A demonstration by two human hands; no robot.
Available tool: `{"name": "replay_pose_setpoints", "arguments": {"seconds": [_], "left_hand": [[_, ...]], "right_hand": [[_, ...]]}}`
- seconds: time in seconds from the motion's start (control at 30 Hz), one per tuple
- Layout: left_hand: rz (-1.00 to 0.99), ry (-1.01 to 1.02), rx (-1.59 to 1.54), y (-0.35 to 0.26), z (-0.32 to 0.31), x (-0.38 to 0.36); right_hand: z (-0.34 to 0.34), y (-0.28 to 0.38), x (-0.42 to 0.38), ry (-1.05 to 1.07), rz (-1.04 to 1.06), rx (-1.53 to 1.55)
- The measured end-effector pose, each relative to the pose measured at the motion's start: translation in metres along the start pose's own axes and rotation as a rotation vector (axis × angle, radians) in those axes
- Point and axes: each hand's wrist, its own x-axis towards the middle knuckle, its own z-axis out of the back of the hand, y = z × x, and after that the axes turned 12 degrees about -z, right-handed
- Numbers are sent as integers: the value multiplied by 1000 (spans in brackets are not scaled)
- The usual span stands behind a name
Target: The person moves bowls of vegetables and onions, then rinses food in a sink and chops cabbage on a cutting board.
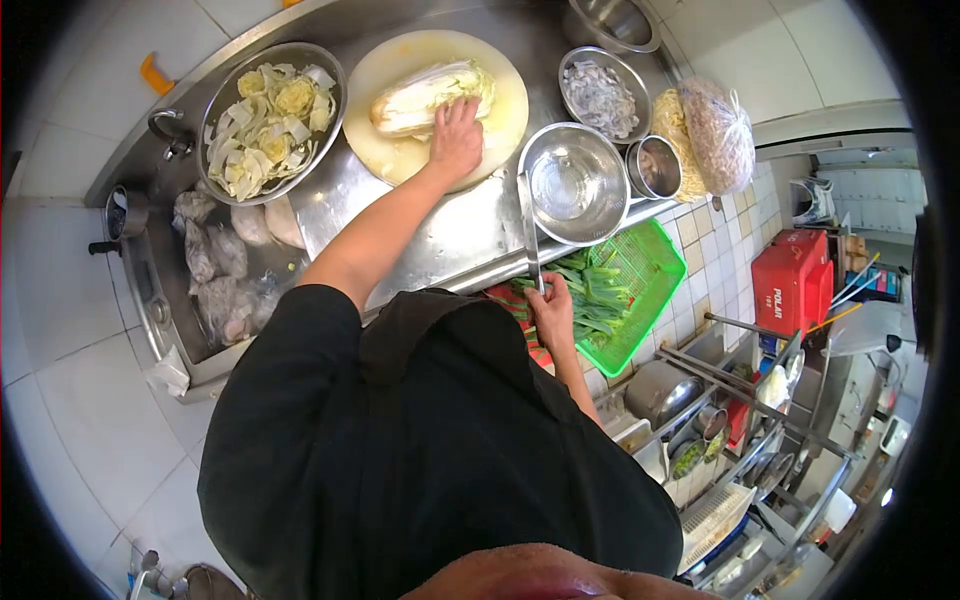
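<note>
Left hand [455,135]: lying flat and open, pressing the napa cabbage [430,95] onto the round cutting board [500,120].
Right hand [552,312]: gripping a knife [530,235], fingers closed around the handle.

One view only: head cam, fisheye, black vignette round the edges. Looks steeply down over the wearer's own black-shirted torso, which fills the lower centre, chin at the bottom edge. Stainless steel tabletop [450,235] sits in the upper half, arm's reach away, running diagonally. White tiled floor [70,400] lower left, metal wire racks [740,420] lower right. No second view to overlap.
</note>
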Motion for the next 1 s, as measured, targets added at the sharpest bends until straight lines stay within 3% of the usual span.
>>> {"name": "replay_pose_setpoints", "arguments": {"seconds": [0.13, 0.3, 0.4, 0.47, 0.57, 0.6, 0.67, 0.7, 0.73, 0.77, 0.8, 0.9, 1.0], "left_hand": [[-145, -155, -123, -12, 45, -38], [105, -433, -450, 23, 96, -98], [288, -587, -392, 83, 152, -124], [397, -532, -280, 129, 191, -135], [476, -191, 473, 172, 191, -145], [478, -256, 457, 169, 185, -136], [297, -305, 169, 151, 149, -108], [233, -260, -181, 138, 126, -94], [224, -155, -140, 104, 110, -77], [71, -223, -122, 83, 86, -69], [69, -210, 4, 60, 74, -57], [149, -178, 90, 58, 51, -52], [124, -351, -113, 70, 50, -64]], "right_hand": [[0, -3, 2, -2, 23, 62], [-5, -2, 11, 18, 36, 56], [-10, 4, 18, 50, 52, 63], [-14, 15, 18, 66, 64, 44], [-22, 25, 21, 71, 83, 24], [-24, 27, 24, 78, 93, 32], [-29, 39, 26, 104, 97, 68], [-31, 46, 27, 95, 103, 61], [-33, 53, 29, 88, 110, 52], [-36, 59, 32, 84, 120, 42], [-37, 64, 37, 80, 150, 36], [-40, 83, 44, 78, 215, 29], [-42, 96, 50, 101, 282, 65]]}}
